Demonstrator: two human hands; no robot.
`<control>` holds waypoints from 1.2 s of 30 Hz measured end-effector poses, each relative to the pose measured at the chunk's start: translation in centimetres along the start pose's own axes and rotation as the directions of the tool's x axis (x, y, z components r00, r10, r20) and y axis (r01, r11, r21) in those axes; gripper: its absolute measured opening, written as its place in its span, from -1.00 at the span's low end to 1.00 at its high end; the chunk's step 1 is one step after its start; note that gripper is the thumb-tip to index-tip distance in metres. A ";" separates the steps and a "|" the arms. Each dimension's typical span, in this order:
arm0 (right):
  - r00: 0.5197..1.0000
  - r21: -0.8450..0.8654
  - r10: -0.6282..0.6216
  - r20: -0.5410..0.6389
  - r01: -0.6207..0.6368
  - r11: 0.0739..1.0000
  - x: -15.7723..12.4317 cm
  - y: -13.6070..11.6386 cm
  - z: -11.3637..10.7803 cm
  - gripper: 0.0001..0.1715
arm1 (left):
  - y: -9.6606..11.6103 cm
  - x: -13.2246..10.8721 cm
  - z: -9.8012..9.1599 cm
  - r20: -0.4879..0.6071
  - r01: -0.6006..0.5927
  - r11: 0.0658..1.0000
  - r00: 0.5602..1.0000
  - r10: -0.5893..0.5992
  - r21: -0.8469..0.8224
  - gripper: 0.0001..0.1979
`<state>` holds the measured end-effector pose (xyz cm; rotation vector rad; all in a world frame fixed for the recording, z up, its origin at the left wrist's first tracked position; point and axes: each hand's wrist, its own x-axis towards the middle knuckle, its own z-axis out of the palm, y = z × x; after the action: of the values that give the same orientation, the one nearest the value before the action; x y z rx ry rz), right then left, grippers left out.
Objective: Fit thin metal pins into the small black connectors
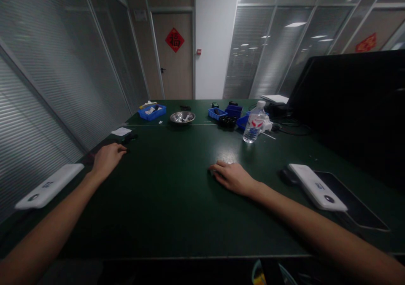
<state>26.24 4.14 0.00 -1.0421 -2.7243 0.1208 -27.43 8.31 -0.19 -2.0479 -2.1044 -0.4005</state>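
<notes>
Near the table's (171,209) left edge, my left hand (107,158) rests with fingers curled, and I cannot tell whether they grip anything. A small black object (130,138) lies just beyond. Mid-table, my right hand (233,177) lies flat, fingers together, short of the water bottle (254,124). Nothing looks lifted yet.

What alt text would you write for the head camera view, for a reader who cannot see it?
Two bare hands rest on a dark green table: the left hand near its left edge by a small dark object, the right hand flat at the middle. Beyond stand a water bottle, a metal bowl and blue bins.
</notes>
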 end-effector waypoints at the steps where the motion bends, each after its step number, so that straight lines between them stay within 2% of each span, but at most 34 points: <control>1: 1.000 -0.001 0.001 0.001 -0.001 1.000 0.0 0.0 0.0 -0.58 | 0.0 0.0 0.0 0.002 -0.006 1.000 1.000 0.006 0.004 -0.69; 6: 1.000 -0.006 0.006 0.007 -0.006 1.000 0.1 -0.1 -0.1 -0.58 | -0.6 0.0 0.3 0.006 -0.040 0.999 0.999 0.039 0.026 -0.67; 14: 1.000 0.015 0.003 0.008 -0.003 1.000 0.0 -0.4 -0.5 -0.59 | -1.1 0.2 1.0 -0.004 -0.064 0.997 0.998 0.064 -0.048 -0.66; 20: 1.000 0.004 -0.002 0.002 0.002 1.000 0.1 -0.2 -0.2 -0.59 | -0.9 0.6 0.8 0.025 -0.010 0.996 1.000 0.012 -0.086 -0.69; 36: 1.000 0.016 0.009 0.011 -0.009 1.000 0.0 -0.5 -0.6 -0.60 | -0.8 0.1 0.5 -0.005 -0.070 0.996 0.998 0.070 -0.060 -0.64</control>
<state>26.05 3.71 0.64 -1.0525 -2.7239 0.1491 -28.16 8.59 -0.69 -2.1453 -2.0362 -0.4608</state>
